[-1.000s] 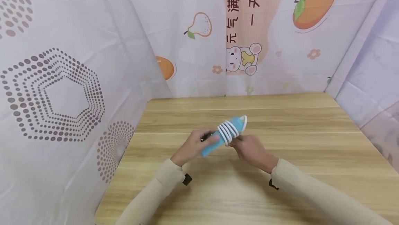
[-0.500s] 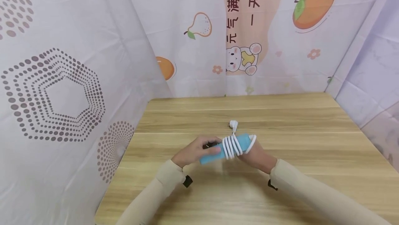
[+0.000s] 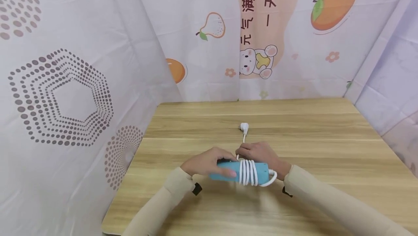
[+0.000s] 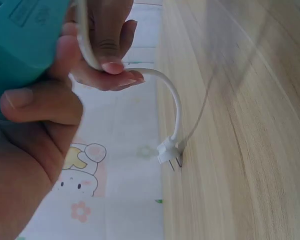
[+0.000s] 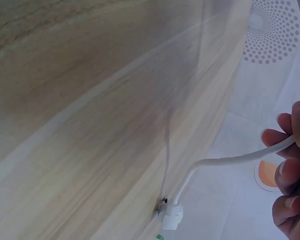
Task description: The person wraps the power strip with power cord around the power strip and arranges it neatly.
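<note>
A light-blue power strip (image 3: 262, 171) is held above the table, with several turns of its white cord (image 3: 248, 172) wound around its middle. My left hand (image 3: 207, 161) grips the strip's left end, thumb along the near face. Behind the strip, my right hand (image 3: 261, 153) pinches the free length of cord between thumb and fingers. From those fingers the cord runs to a white plug (image 3: 244, 127) lying farther back. In the left wrist view, the plug (image 4: 169, 151) has its metal pins by the tabletop; in the right wrist view, the cord (image 5: 230, 160) curves down to it.
A wood-grain table (image 3: 310, 130) spreads beneath both hands. White printed curtains (image 3: 202, 65) close off its back and left side, and another curtain (image 3: 392, 76) hangs at the right. Dark bands (image 3: 197, 188) show at both wrists.
The strip has turned from slanting to nearly level and come nearer. The plug has come into view behind it. My right hand has moved from below the strip to behind it, on the cord.
</note>
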`<action>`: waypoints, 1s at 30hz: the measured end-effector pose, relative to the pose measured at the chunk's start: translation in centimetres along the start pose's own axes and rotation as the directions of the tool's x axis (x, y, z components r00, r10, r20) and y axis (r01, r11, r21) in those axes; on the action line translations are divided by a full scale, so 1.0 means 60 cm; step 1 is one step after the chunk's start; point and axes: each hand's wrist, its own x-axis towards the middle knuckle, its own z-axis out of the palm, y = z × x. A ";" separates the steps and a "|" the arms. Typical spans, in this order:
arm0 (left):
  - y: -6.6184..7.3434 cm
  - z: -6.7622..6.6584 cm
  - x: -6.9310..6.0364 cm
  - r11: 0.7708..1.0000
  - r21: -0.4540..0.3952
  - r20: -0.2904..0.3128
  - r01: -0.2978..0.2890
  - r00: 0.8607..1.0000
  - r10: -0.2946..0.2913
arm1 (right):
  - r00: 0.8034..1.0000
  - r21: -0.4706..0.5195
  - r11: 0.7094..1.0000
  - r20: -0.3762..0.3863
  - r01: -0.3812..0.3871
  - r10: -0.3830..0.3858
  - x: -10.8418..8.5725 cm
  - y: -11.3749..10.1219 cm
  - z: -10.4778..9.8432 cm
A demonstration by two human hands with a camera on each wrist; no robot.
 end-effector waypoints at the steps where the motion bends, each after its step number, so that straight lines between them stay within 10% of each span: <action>1: 0.002 0.001 0.001 1.000 0.021 0.015 0.006 1.000 -0.007 | 1.000 -0.014 1.000 0.013 0.008 -0.008 -0.001 0.002 0.002; 14: 0.002 0.008 0.003 0.978 0.151 0.041 0.142 0.988 -0.150 | 0.997 0.010 1.000 -0.076 0.022 -0.021 -0.004 0.007 0.003; 30: 0.005 0.031 0.009 0.865 0.369 -0.189 0.341 0.938 -0.290 | 0.997 -0.030 1.000 -0.077 -0.009 0.007 0.012 -0.009 -0.017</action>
